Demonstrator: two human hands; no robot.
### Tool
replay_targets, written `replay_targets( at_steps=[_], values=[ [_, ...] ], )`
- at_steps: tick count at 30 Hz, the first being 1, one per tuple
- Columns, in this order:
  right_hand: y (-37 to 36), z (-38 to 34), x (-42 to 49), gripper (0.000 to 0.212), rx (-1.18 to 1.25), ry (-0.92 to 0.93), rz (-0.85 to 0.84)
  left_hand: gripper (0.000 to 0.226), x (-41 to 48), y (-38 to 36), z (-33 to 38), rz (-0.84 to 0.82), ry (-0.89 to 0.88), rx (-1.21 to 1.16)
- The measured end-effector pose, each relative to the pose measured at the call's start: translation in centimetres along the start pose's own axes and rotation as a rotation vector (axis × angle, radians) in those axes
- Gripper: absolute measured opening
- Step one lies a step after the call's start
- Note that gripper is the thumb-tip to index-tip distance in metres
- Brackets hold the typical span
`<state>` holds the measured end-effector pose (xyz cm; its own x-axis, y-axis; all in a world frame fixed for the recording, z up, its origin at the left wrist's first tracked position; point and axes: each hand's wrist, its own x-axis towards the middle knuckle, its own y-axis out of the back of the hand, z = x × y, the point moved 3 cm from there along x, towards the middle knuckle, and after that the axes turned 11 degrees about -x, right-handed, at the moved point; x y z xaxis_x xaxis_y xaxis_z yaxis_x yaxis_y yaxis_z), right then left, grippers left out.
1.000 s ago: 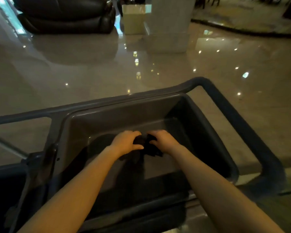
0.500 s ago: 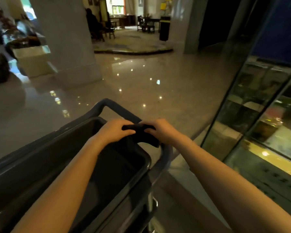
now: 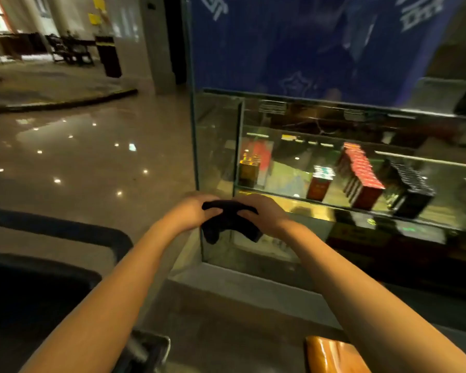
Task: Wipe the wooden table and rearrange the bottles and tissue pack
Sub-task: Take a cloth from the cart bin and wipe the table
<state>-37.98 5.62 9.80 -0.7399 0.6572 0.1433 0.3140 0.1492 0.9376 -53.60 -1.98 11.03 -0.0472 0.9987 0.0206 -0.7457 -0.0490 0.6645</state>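
Note:
A dark cloth is bunched between both hands at chest height. My left hand grips its left end and my right hand grips its right end; a fold hangs down between them. Both hands are held in front of the corner of a glass display case. An orange-brown wooden corner, perhaps the table, shows at the bottom edge. No bottles or tissue pack for the task are in view.
The grey cart tub with its handle bar sits at lower left. The display case holds red boxes and black boxes. Glossy floor stretches left toward a dark bin and chairs.
My view has swung right, from the cart tub to the glass display case. Both hands have lifted the cloth out of the tub and keep hold of it.

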Motion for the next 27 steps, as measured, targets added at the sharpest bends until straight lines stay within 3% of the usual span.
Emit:
replay_targets(
  at_steps=[12, 19, 27],
  values=[
    [5.3, 14.5, -19.5, 0.038, 0.062, -0.545, 0.211, 0.023, 6.7, -18.7, 14.7, -0.251, -0.382, -0.037],
    [6.1, 16.7, -29.5, 0.037, 0.013, -0.885, 0.275, 0.025, 7.2, -27.7, 20.4, -0.494, -0.605, -0.027],
    [4.5, 14.2, -37.6, 0.039, 0.037, -1.292, 0.555, 0.027, 4.8, -35.4, 24.9, -0.763, -0.811, -0.019]
  ],
)
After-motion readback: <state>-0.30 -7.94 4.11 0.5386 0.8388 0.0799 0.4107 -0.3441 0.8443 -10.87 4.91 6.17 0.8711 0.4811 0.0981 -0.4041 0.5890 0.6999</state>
